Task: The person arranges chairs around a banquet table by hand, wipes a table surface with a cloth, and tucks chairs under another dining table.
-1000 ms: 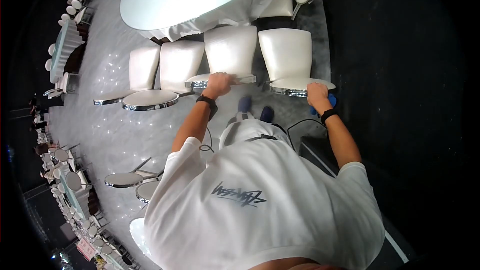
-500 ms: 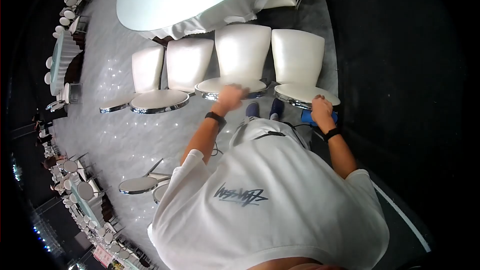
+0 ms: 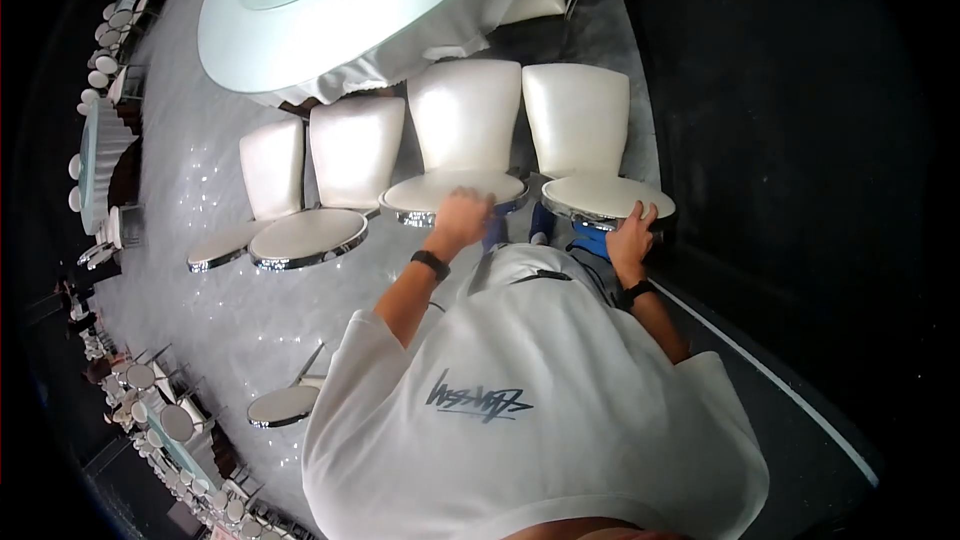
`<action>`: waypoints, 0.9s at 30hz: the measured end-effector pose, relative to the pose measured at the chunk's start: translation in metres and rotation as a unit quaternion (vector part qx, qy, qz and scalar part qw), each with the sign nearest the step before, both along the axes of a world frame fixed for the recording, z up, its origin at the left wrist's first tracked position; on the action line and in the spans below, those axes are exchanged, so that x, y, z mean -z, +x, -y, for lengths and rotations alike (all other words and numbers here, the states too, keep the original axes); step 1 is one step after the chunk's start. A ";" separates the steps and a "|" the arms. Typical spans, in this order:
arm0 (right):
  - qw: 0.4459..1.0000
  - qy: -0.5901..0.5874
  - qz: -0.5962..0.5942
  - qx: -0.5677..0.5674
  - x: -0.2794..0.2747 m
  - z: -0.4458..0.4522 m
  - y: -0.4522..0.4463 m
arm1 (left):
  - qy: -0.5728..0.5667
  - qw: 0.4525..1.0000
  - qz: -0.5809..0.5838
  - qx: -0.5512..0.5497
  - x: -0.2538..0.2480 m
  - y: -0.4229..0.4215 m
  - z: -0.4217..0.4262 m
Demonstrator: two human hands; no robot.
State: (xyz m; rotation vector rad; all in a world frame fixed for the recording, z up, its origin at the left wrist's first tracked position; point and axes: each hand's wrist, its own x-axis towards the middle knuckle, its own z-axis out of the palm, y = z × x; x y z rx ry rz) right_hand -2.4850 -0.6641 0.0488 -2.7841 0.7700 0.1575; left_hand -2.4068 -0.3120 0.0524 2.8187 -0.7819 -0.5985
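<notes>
Two white chairs stand close before me, each with a pale seat and a round, chrome-edged back. My left hand (image 3: 463,217) is closed, fingers curled, at the near rim of the left one's backrest (image 3: 425,190); what lies inside the fingers is hidden. At the right end of the row, my right hand (image 3: 632,238) has its fingers apart beside the near edge of the other backrest (image 3: 595,195). Whether the fingertips touch that rim I cannot tell. Something blue (image 3: 590,238) shows left of this hand, below the backrest, partly covered.
Two more chairs (image 3: 308,237) continue the row leftward. Beyond the seats is a large round table (image 3: 300,55) with a white cloth. Another chair (image 3: 283,406) stands behind my left side. A dark surface (image 3: 780,140) lies to the right, with a white line (image 3: 790,390) along the floor.
My right hand has moved slightly down and left, its fingers spreading from a closed shape. My left hand now overlaps the backrest rim, still curled. The view has shifted a little.
</notes>
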 end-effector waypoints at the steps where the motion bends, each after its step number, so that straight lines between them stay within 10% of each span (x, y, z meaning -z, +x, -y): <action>1: 1.000 -0.008 0.015 -0.010 0.002 0.002 -0.001 | -0.002 1.000 -0.008 -0.002 -0.003 0.001 0.001; 27: 0.987 0.040 0.056 -0.142 0.012 0.090 0.051 | 0.016 0.999 -0.006 -0.045 0.002 -0.011 0.060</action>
